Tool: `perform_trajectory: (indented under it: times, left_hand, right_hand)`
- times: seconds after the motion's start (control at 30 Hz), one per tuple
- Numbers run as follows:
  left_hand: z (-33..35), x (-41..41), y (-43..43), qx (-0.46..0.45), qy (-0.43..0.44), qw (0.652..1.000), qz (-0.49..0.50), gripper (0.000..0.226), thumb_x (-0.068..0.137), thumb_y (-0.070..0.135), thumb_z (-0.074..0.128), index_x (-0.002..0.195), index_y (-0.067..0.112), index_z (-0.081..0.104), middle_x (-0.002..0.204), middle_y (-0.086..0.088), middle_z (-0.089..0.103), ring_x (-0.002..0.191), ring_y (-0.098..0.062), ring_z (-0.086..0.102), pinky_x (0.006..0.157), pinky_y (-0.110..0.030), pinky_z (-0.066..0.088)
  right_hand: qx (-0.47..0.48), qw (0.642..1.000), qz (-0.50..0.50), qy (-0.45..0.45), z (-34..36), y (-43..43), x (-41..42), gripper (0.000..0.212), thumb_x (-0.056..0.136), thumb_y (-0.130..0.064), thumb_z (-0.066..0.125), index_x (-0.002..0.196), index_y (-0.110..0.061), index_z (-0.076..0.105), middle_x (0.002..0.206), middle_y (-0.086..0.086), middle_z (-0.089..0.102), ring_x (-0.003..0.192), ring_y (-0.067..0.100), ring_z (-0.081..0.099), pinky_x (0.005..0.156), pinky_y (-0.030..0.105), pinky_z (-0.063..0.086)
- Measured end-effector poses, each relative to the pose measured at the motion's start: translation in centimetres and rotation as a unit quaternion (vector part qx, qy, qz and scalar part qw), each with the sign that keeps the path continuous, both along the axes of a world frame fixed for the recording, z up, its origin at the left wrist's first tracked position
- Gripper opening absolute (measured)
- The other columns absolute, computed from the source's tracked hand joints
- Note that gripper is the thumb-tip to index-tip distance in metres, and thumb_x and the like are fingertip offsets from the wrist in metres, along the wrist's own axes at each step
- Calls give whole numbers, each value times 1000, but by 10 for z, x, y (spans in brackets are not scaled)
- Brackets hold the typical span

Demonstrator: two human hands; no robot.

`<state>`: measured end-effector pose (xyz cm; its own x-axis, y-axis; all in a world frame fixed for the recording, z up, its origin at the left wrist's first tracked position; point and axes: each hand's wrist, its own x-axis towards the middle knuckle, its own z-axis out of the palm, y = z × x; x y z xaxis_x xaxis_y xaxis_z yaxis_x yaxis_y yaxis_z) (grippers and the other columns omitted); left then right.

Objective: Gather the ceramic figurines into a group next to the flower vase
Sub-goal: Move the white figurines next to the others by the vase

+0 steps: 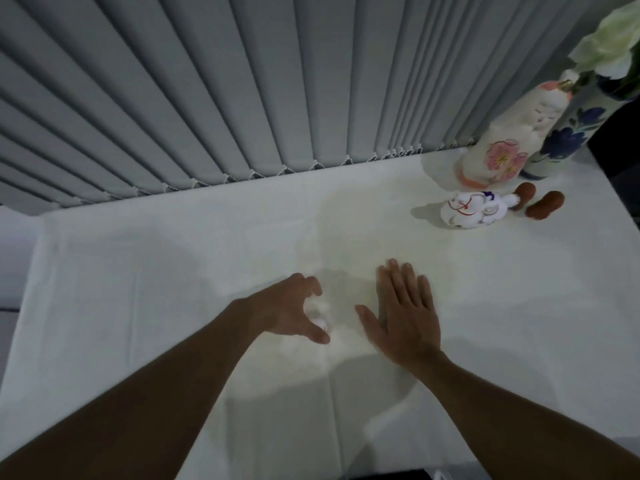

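Observation:
A blue-flowered vase [568,133] with white flowers stands at the far right of the white table. A tall white figurine with pink blossoms [502,147] stands right beside it. In front lie a small white figurine with red and purple marks [474,209] and two small brown pieces [545,205]. My left hand [287,310] curls around a small white figurine [318,318] near the table's middle, mostly hiding it. My right hand [405,313] lies flat and open just to its right, holding nothing.
A white cloth [173,289] covers the table. Grey vertical blinds [207,98] hang along the far edge. The table's right edge runs close to the vase. A dark object [391,475] shows at the bottom edge.

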<state>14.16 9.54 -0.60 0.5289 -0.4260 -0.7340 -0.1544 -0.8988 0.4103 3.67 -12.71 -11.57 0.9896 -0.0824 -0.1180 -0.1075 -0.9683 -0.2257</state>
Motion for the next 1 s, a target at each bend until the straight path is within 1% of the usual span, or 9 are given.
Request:
perform_trajectory:
  times: [0.07, 0.13, 0.2, 0.27, 0.4, 0.57, 0.8, 0.9, 1.0]
  left_hand:
    - [-7, -7, 9, -3, 3, 999, -36, 85, 63, 47, 89, 134, 26, 46, 124, 7, 46, 111, -15, 55, 87, -29, 48]
    - [-16, -10, 17, -23, -18, 998, -59, 68, 67, 32, 88, 124, 22, 52, 115, 5, 49, 102, -17, 55, 80, -30, 46]
    - [-26, -12, 24, -60, -38, 996, -50, 48, 71, 20, 84, 111, 18, 58, 108, 1, 55, 95, -19, 56, 78, -32, 45]
    - [-30, -12, 26, -78, -50, 995, -48, 39, 73, 18, 82, 106, 18, 60, 104, 2, 59, 92, -17, 56, 80, -34, 46]
    - [-30, -4, 19, -95, -77, 992, -31, 34, 76, 24, 81, 104, 21, 61, 104, 4, 60, 93, -17, 59, 83, -36, 51]
    - [-26, 18, -11, -123, -123, 984, -29, 30, 79, 23, 77, 106, 20, 63, 104, 3, 60, 94, -17, 59, 82, -32, 48]
    - [-25, 65, -82, -141, -170, 975, -27, 30, 80, 21, 75, 108, 19, 64, 104, 0, 61, 97, -21, 62, 87, -37, 50]
    - [-24, 86, -119, -146, -187, 971, -33, 29, 81, 18, 75, 107, 18, 64, 107, -2, 62, 98, -23, 63, 88, -40, 50]
    - [-24, 106, -151, -142, -198, 969, -47, 27, 81, 13, 72, 107, 17, 64, 106, -2, 61, 98, -23, 63, 86, -37, 50]
  right_hand:
    - [-8, 1000, 0, 5, -1, 0, 0, 83, 99, -67, 32, 162, -14, 20, 172, 8, 14, 160, 31, 7, 129, 51, 8]
    - [-10, 1000, -2, 5, -2, 1, 0, 84, 99, -67, 31, 163, -15, 17, 173, 7, 10, 160, 30, 4, 129, 51, 6]
    - [-9, 1000, -5, 4, -3, 2, 0, 84, 99, -67, 31, 163, -15, 16, 173, 6, 9, 160, 29, 3, 129, 51, 7]
    - [-7, 1000, -7, 5, -2, 1, 0, 84, 99, -66, 32, 163, -15, 17, 173, 6, 9, 160, 28, 2, 129, 51, 7]
    - [0, 1000, -9, 10, -2, -1, 2, 84, 97, -68, 33, 162, -16, 19, 173, 5, 11, 160, 28, 6, 128, 51, 9]
    - [33, 999, -36, -11, -2, -12, 2, 85, 97, -69, 36, 159, -11, 29, 170, 8, 21, 159, 28, 14, 128, 48, 16]
    - [35, 990, -136, -3, 3, -83, -1, 87, 98, -65, 32, 162, -7, 18, 171, 11, 15, 159, 25, 6, 130, 43, 8]
    - [22, 986, -166, -9, 3, -115, 0, 88, 98, -67, 29, 161, -5, 20, 170, 13, 18, 159, 26, 10, 129, 42, 10]
    - [21, 981, -191, -4, 2, -137, 10, 90, 98, -68, 29, 161, -4, 18, 170, 13, 18, 159, 27, 11, 130, 43, 10]
